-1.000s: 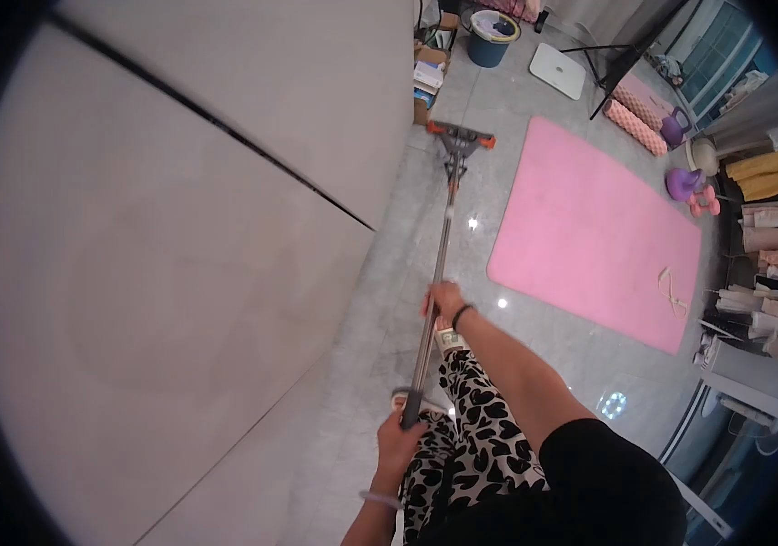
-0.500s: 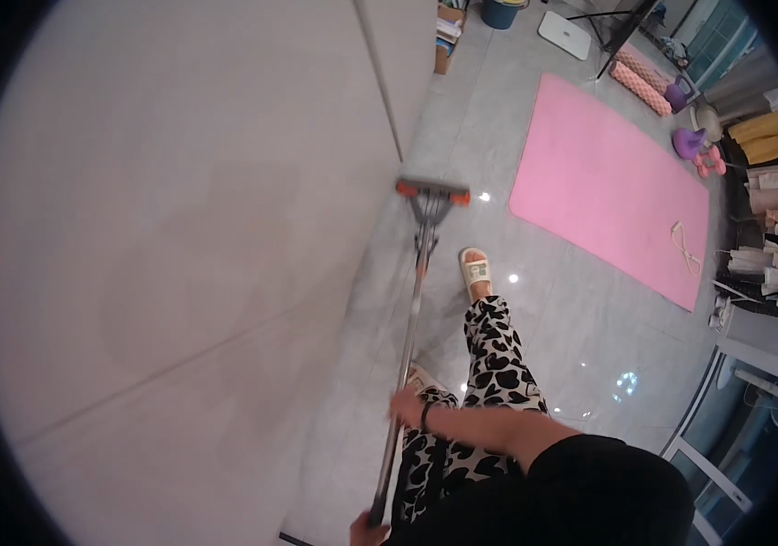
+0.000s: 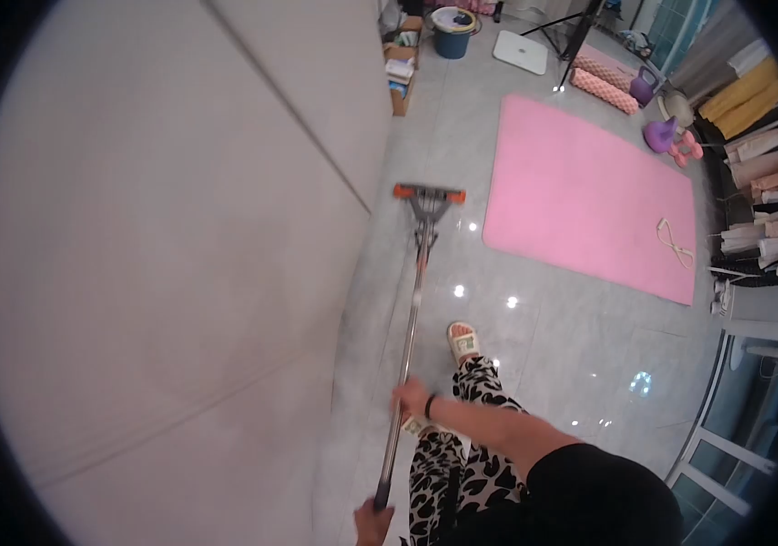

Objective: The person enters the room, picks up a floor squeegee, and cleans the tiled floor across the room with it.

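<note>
A sponge mop [image 3: 416, 296] with a metal pole and a grey head with orange ends slants up through the middle of the view. Its head rests on the grey tiled floor beside the large pale wall panel. My right hand [image 3: 413, 399], a dark band at its wrist, is wrapped around the pole partway down. At the bottom edge, my left hand [image 3: 372, 523] is closed round the dark grip at the pole's end. The sponge under the mop head is mostly hidden.
A pink exercise mat [image 3: 589, 200] with a pale cord [image 3: 676, 244] on it lies right of the mop. Ahead are a blue bucket [image 3: 452, 44], a cardboard box [image 3: 401, 77] and a white scale [image 3: 520, 53]. Purple kettlebells [image 3: 660, 136] and hanging clothes [image 3: 767, 164] line the right side.
The view has shifted forward along the wall, so the bucket and box show more fully. Both hands keep hold of the mop, whose head has moved further along the floor past the panel seam.
</note>
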A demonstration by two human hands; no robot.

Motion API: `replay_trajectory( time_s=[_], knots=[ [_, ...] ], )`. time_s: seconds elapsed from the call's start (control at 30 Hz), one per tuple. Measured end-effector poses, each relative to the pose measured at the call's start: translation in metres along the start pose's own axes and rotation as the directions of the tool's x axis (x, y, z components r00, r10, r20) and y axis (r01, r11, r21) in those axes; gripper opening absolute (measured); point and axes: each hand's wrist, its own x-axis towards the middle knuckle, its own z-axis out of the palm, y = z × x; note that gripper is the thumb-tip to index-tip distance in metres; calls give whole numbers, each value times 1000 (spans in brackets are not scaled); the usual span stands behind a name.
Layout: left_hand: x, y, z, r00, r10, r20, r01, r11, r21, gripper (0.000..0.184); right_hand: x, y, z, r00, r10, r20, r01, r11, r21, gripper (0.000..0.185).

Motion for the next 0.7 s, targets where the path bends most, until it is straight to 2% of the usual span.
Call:
replay_trajectory(
  time_s=[0.03,0.07,0.1,0.13,0.17,0.2,0.23,0.27,0.33,0.4,0.43,0.47,0.53,0.57,0.63,0.67,0.7],
  knots=[
    [48,49,3,999,-15,43,19,993,-116,27,44,-8,-50,969,-107,-223,107,994,-13,12],
    [89,112,-3,985,174,1,-171,971,-164,27,41,-121,-103,876,181,-446,-200,980,3,21],
    [132,179,-5,978,206,10,-198,951,-238,25,56,-159,-144,761,-73,-644,-86,973,-212,35],
    [195,191,28,952,306,-16,-289,880,-377,24,64,-193,-186,785,-81,-615,-115,955,-273,46],
    [224,258,13,964,260,63,-229,924,-307,23,79,-210,-216,773,-150,-617,-135,910,-391,49],
    [256,309,12,951,308,23,-284,902,-326,22,92,-224,-241,760,-217,-612,-160,851,-500,53],
    [284,351,9,905,425,-2,-416,884,-214,25,94,-243,-261,741,-226,-632,-166,851,-499,53],
    [275,406,-17,881,469,63,-409,822,-397,37,90,-265,-275,747,-205,-632,-169,861,-480,56],
    [290,446,-13,916,371,149,-304,888,-346,49,85,-286,-301,743,-179,-645,-178,877,-447,60],
    [291,435,-4,908,389,154,-338,899,-281,52,80,-288,-308,858,-52,-511,-243,835,-494,62],
    [285,424,-3,904,403,147,-363,901,-236,54,70,-283,-296,858,-90,-506,-208,839,-503,63],
    [265,409,-8,913,363,184,-306,911,-277,55,58,-272,-279,853,-133,-505,-177,837,-518,64],
    [263,326,15,868,496,16,-487,858,-166,56,41,-250,-227,863,-84,-499,-207,841,-499,62],
    [242,287,15,880,474,25,-463,870,-167,57,28,-234,-200,883,-36,-467,-225,842,-491,61],
    [172,234,-7,917,386,98,-365,914,-178,59,0,-193,-145,888,-365,-278,4,612,-791,64],
    [129,208,-19,934,317,162,-288,940,-180,61,-12,-174,-121,889,-364,-280,3,615,-789,64],
    [106,156,-11,927,354,125,-335,930,-150,61,-22,-155,-97,898,-248,-362,-47,766,-641,58]
  ],
)
